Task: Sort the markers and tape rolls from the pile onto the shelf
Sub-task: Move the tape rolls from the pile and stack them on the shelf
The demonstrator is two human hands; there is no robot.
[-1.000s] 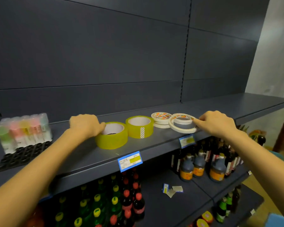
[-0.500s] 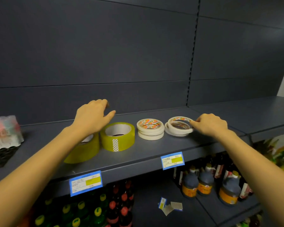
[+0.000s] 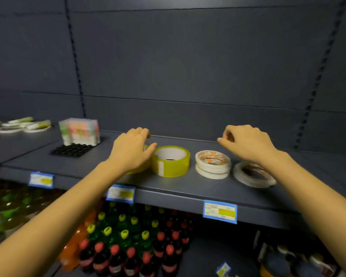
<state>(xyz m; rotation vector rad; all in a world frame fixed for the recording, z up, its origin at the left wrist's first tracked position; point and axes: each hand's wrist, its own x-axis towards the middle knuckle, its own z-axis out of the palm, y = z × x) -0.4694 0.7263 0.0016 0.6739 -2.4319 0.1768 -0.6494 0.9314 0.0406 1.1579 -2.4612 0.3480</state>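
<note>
- Resting on the shelf (image 3: 72,166), our left hand (image 3: 131,151) lies over a mostly hidden yellow tape roll (image 3: 142,168); whether its fingers grip it, we cannot tell.
- Our right hand (image 3: 248,143) hovers loosely curled, holding nothing, above the flat white tape roll (image 3: 254,175).
- Between them sit a second yellow tape roll (image 3: 171,161) and stacked white rolls (image 3: 213,163).
- Marker pack (image 3: 79,130) stands far left.

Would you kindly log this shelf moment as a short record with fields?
setting: dark shelf with price tags on its front edge
left hand: resting on a yellow tape roll, mostly hiding it
right hand: raised above the flat white roll, fingers curled, nothing in its grip
between the hands: second yellow roll; stack of white rolls
further left: marker pack by a black tray; loose pile
below: bottles
</note>
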